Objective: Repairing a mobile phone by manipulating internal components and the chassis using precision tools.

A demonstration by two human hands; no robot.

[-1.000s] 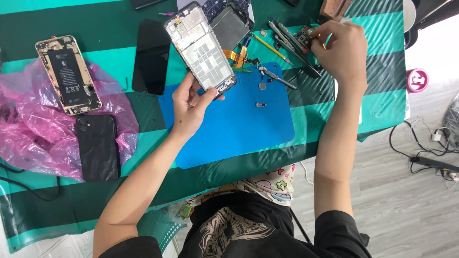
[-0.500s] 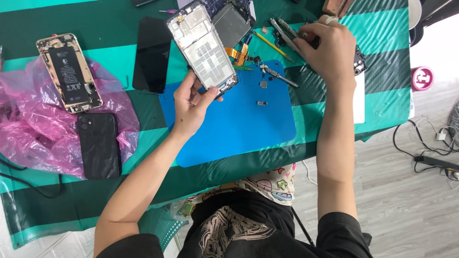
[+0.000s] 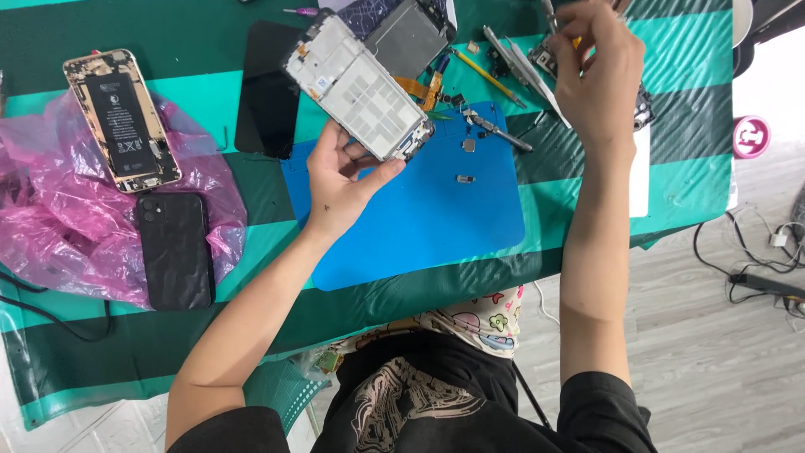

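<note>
— Over the blue mat (image 3: 419, 210), what do you see?

— My left hand (image 3: 340, 180) has its grip clamped on the phone frame (image 3: 359, 85), tilted just above the mat's far left corner.

— And at the far right of the desk (image 3: 688, 168)?

— My right hand (image 3: 597, 80) pinches a small tool (image 3: 549, 15), fingers together, above the tweezers (image 3: 524, 71). An opened phone (image 3: 122, 122) and a black phone (image 3: 174, 250) lie on pink plastic (image 3: 50, 226), left.
</note>
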